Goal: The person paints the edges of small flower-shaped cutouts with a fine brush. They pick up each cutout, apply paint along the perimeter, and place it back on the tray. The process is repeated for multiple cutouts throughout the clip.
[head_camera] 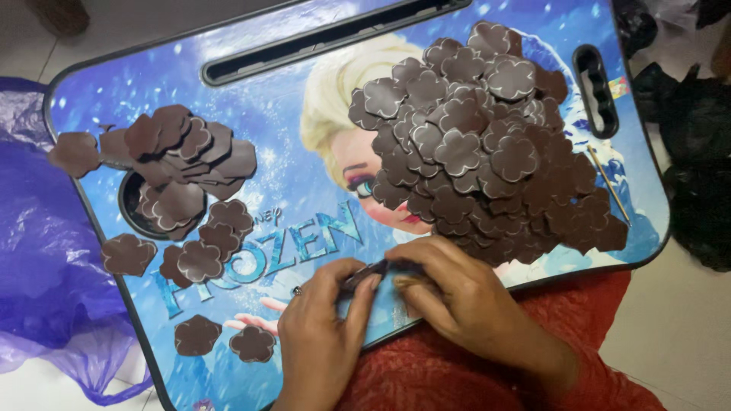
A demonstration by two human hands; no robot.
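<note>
- Pinching one brown flower piece (371, 269) together at the tray's (297, 137) near edge, left hand (320, 335) and right hand (464, 301) both close fingers on it.
- Round cup hole (156, 202) near the left edge holds several pieces.
- Big heap (487, 144) covers the far right corner.
- Purple bag (46, 251) lies left.

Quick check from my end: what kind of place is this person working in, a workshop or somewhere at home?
Most likely a home, worked on the floor rather than at a bench. A child's cartoon-printed lap tray serves as the work surface, pale floor tiles show around it, and a purple plastic bag lies beside it. Both hands hold one brown flower-shaped cutout.
</note>
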